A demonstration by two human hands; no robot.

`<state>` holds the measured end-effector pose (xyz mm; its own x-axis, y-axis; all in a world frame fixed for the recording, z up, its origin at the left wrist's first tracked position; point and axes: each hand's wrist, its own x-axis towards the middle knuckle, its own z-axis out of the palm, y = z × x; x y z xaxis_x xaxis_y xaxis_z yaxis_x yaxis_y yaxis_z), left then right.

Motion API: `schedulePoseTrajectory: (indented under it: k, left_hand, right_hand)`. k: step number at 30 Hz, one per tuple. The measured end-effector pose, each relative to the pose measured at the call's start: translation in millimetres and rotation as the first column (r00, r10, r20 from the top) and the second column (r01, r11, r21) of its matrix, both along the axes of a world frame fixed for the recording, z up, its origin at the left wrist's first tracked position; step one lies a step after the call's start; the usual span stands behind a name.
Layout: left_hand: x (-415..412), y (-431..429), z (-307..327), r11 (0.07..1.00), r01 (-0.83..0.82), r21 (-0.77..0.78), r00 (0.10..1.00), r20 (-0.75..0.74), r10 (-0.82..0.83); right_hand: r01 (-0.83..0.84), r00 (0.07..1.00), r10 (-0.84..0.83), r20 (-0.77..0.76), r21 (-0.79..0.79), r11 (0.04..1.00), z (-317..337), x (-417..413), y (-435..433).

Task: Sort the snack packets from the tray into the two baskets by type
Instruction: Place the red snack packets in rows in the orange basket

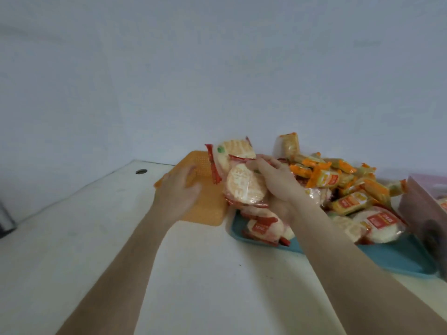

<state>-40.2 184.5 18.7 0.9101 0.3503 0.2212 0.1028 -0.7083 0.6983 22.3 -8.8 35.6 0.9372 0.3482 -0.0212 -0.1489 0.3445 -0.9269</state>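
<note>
Risk of slipping packets at the orange perforated plastic basket (205,206)
Right hand (275,182) holds several round clear red-edged cracker packets (244,187) between the basket and the teal plastic tray (399,259); one may slide out. Left hand (177,189) rests on the basket, grip unclear. Heaped orange rectangular packets (348,201) and a pink translucent basket (425,189) crowd the right.

Pink basket (425,197) cut by right edge, left hand (177,192) motion-blurred — fingers (193,188) indistinct, print on packets (348,201) unreadable

Fine dotted grid on the orange basket (205,206), teal tray (399,258) lower right; round packets (244,187) cream with red edges, small packets (348,201) orange and yellow; pink basket (420,192) far right, white table (217,291), grey-blue wall (217,68)
</note>
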Motion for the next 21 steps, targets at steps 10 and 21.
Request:
schedulePoseTrajectory:
  k: [10,21]
  left_hand:
    - [-54.6,2.3,-23.9,0.923,0.197,0.329,0.980,-0.053,-0.190]
    - [-83.4,23.4,15.4,0.972,0.195,0.134,0.960,0.174,-0.217]
  right_hand:
    - [0.192,0.894,-0.072,0.441,-0.235,0.953,18.1,-25.2,33.3]
    - [0.119,0.598,0.505,0.622,-0.693,0.711,0.2,-52.0,48.7]
